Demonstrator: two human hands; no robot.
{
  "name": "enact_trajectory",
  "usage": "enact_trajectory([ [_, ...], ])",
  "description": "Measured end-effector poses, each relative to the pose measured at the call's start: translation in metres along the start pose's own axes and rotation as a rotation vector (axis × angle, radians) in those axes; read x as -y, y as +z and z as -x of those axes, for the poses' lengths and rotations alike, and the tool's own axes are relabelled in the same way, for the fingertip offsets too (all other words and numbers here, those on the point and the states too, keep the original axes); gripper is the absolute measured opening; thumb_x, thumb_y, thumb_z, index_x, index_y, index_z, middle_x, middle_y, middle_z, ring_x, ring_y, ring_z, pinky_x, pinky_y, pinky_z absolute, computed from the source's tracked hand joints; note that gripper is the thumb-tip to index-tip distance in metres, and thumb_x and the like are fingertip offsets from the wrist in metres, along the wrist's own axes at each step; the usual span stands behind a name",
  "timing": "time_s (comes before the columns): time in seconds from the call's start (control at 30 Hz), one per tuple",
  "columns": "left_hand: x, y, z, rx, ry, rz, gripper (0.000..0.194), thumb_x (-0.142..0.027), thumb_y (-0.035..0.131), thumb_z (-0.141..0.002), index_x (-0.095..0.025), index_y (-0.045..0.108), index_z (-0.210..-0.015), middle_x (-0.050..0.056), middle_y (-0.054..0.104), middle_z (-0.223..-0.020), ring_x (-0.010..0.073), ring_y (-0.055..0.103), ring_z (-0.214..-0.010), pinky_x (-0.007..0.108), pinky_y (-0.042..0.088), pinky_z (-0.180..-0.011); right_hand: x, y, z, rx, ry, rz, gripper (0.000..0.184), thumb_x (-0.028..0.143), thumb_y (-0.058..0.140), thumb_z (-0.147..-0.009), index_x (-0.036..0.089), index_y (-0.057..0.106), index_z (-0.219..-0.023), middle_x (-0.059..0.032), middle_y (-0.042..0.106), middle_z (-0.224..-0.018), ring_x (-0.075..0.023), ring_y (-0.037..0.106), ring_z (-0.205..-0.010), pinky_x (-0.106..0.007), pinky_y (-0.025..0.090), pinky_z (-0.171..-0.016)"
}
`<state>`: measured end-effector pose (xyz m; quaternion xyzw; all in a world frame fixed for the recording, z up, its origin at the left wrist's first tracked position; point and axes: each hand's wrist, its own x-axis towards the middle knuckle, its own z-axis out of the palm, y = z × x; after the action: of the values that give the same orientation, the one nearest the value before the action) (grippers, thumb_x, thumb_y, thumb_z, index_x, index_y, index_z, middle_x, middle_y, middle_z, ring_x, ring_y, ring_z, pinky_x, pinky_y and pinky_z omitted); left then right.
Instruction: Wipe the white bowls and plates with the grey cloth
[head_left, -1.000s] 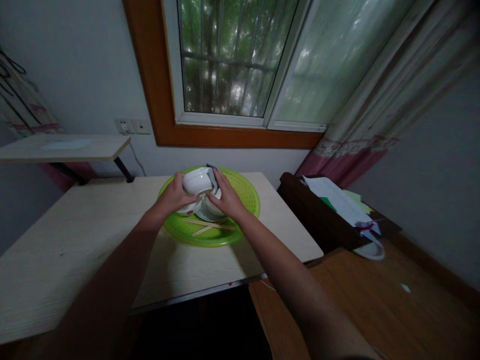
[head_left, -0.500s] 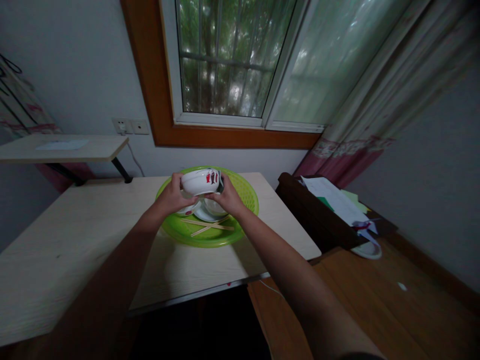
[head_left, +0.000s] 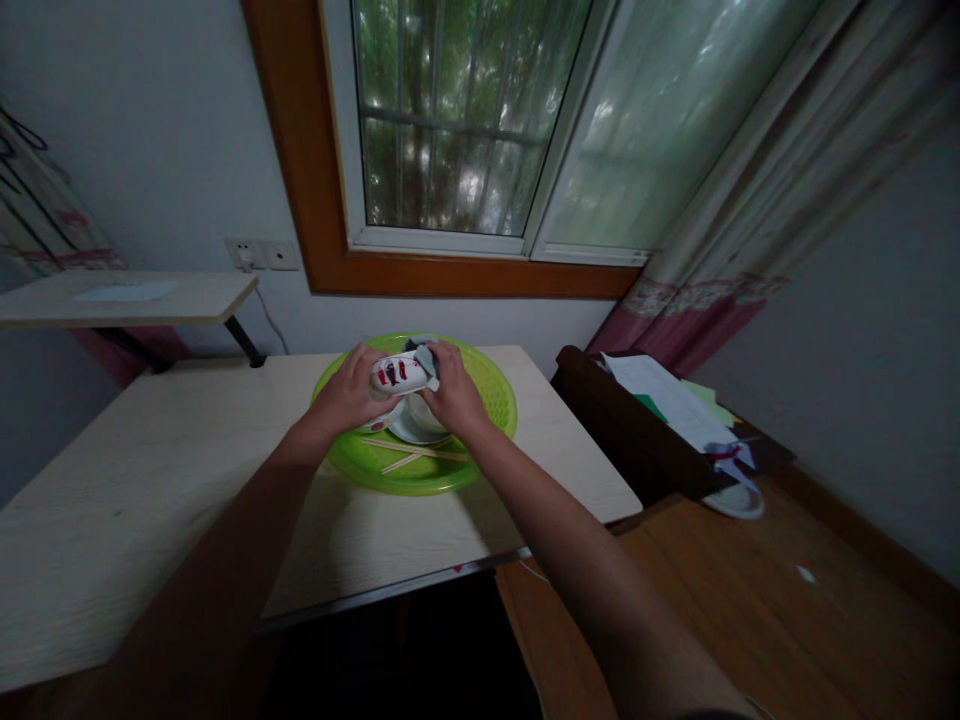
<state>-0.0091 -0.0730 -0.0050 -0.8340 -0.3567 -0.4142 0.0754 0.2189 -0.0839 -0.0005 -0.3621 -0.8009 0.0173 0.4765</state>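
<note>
A white bowl [head_left: 399,374] with red and dark painted marks is held up between my two hands over a green plastic basket [head_left: 491,395]. My left hand [head_left: 346,398] is closed round the bowl's left side. On the other side, my right hand [head_left: 457,393] presses a grey cloth [head_left: 427,358] against the rim and wall. Below them in the basket are a white plate [head_left: 409,430], another white bowl [head_left: 426,415] and a partly hidden white dish with a red mark [head_left: 381,420]. Wooden chopsticks [head_left: 416,452] lie crossed at the basket's near side.
The basket stands on a pale wooden table [head_left: 217,440] below a window [head_left: 465,130]. A small raised shelf [head_left: 202,300] is at the back left. Right of the table, papers [head_left: 667,400] lie on a dark brown piece of furniture [head_left: 600,430].
The bowl has turned, so its painted marks have shifted left and its wall shows at another angle. More of the grey cloth shows by my right hand. The basket and chopsticks stay put.
</note>
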Motion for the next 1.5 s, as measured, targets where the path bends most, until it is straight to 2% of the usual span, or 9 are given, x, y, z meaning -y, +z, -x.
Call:
enact_trajectory([
  [0.2,-0.001,0.004,0.0,0.059,-0.137,-0.06,0.05,-0.037,0.077,-0.071,-0.019,0.05,-0.11,0.011,0.061,-0.105,0.0296,0.064,-0.101,0.043,0.055,-0.086,0.0,0.002,0.002,0.064,-0.013,0.032,0.072,0.014,0.058,-0.089,0.021,0.03,-0.155,-0.0166,0.042,-0.155,-0.0278,0.035,-0.149,-0.052,0.034,-0.123],
  [0.37,0.001,0.005,0.002,0.071,-0.294,-0.038,0.052,-0.042,0.077,-0.07,-0.02,0.048,-0.108,0.008,0.062,-0.098,0.0272,0.065,-0.09,0.039,0.054,-0.078,0.009,-0.001,0.001,0.127,-0.087,0.049,0.08,0.025,0.057,-0.094,0.019,0.016,-0.162,-0.0143,0.022,-0.169,-0.0271,0.02,-0.158,-0.052,0.029,-0.127],
  [0.47,-0.001,0.003,0.001,0.07,-0.357,-0.001,0.052,-0.043,0.077,-0.071,-0.021,0.046,-0.107,0.006,0.062,-0.097,0.0249,0.066,-0.088,0.036,0.053,-0.076,0.018,-0.006,0.001,0.192,-0.205,0.075,0.075,0.028,0.053,-0.097,0.02,0.018,-0.162,-0.011,0.016,-0.171,-0.0257,0.011,-0.16,-0.053,0.023,-0.128],
  [0.63,-0.005,0.0,-0.001,0.043,-0.449,0.023,0.056,-0.035,0.077,-0.064,-0.022,0.043,-0.105,0.006,0.062,-0.095,0.0251,0.065,-0.085,0.036,0.052,-0.073,0.03,-0.009,0.001,0.299,-0.297,0.089,0.067,0.028,0.051,-0.098,0.025,0.028,-0.161,-0.005,0.022,-0.17,-0.0237,0.009,-0.16,-0.055,0.015,-0.13],
  [0.83,-0.002,0.0,-0.001,0.033,-0.464,0.086,0.056,-0.043,0.078,-0.065,-0.022,0.044,-0.105,0.006,0.064,-0.093,0.0249,0.067,-0.083,0.036,0.052,-0.072,0.023,-0.002,0.001,0.214,-0.122,0.025,0.065,0.036,0.047,-0.103,0.024,0.023,-0.162,-0.0061,0.018,-0.171,-0.0225,0.012,-0.159,-0.05,0.021,-0.13],
  [1.0,0.0,0.002,0.0,0.01,-0.491,0.061,0.06,-0.046,0.08,-0.066,-0.021,0.046,-0.108,0.008,0.065,-0.095,0.0263,0.068,-0.084,0.036,0.052,-0.071,0.005,0.004,0.003,0.18,0.164,-0.066,0.07,0.048,0.045,-0.104,0.021,0.021,-0.163,-0.012,0.032,-0.166,-0.0264,0.032,-0.154,-0.05,0.031,-0.126],
  [1.1,0.002,0.002,0.001,0.027,-0.468,0.064,0.059,-0.047,0.079,-0.068,-0.02,0.045,-0.109,0.008,0.065,-0.095,0.0262,0.068,-0.085,0.035,0.053,-0.07,0.001,0.007,0.005,0.181,0.194,-0.08,0.07,0.05,0.042,-0.104,0.017,0.023,-0.162,-0.0142,0.033,-0.165,-0.027,0.033,-0.153,-0.05,0.03,-0.126],
  [1.3,0.005,0.005,0.002,-0.008,-0.443,0.088,0.06,-0.046,0.079,-0.069,-0.02,0.044,-0.11,0.008,0.066,-0.096,0.0254,0.068,-0.084,0.036,0.053,-0.069,0.01,0.001,0.004,0.183,-0.007,-0.044,0.073,0.044,0.048,-0.103,0.021,0.015,-0.164,-0.0101,0.022,-0.17,-0.0261,0.021,-0.158,-0.052,0.026,-0.128],
  [1.5,0.004,0.004,0.001,0.029,-0.448,0.073,0.051,-0.035,0.076,-0.066,-0.023,0.041,-0.101,0.004,0.062,-0.089,0.0229,0.065,-0.08,0.034,0.052,-0.069,0.029,-0.005,0.0,0.268,-0.264,0.053,0.065,0.035,0.05,-0.101,0.021,0.028,-0.16,-0.0086,0.016,-0.171,-0.0246,0.011,-0.16,-0.053,0.02,-0.13],
])
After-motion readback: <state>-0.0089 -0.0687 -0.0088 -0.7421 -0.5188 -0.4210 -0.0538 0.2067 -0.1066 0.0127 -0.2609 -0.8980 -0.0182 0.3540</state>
